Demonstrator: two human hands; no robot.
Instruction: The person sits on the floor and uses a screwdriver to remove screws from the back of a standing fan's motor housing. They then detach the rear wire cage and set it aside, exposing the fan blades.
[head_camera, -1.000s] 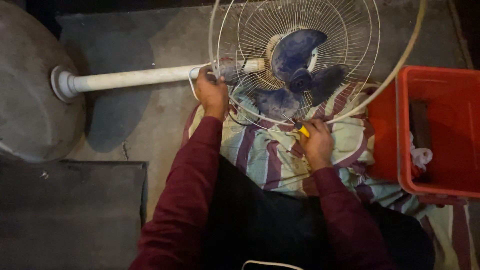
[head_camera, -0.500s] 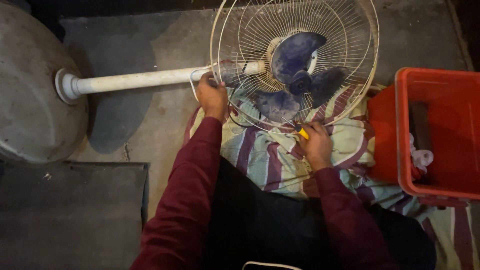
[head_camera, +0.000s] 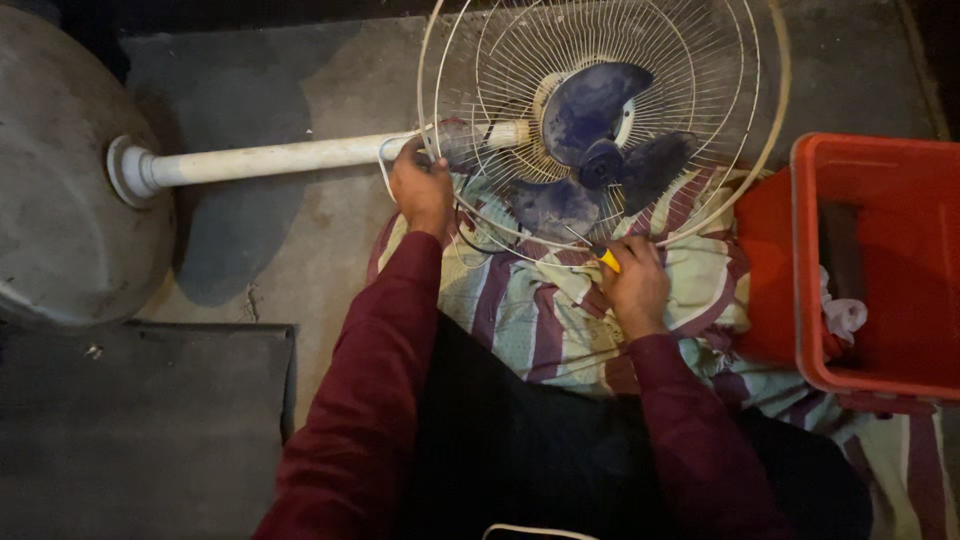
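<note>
A pedestal fan lies on its side on the concrete floor. Its white pole (head_camera: 270, 157) runs from a round grey base (head_camera: 60, 170) at the left to a wire cage (head_camera: 700, 60) with blue blades (head_camera: 590, 120) inside. My left hand (head_camera: 422, 190) grips the fan where the pole meets the cage, beside a white cord. My right hand (head_camera: 632, 285) is closed on a screwdriver with a yellow handle (head_camera: 609, 260), its shaft pointing up at the lower rim of the cage. Both arms wear dark red sleeves.
A striped green, cream and maroon cloth (head_camera: 530, 320) lies under the fan head. A red plastic crate (head_camera: 880, 270) with a white rag and a dark object inside stands at the right. A dark mat (head_camera: 140, 430) covers the floor at lower left.
The view has shifted slightly, so the fan and crate sit a little further right in the frame. Both hands keep the same grip and place on the fan.
</note>
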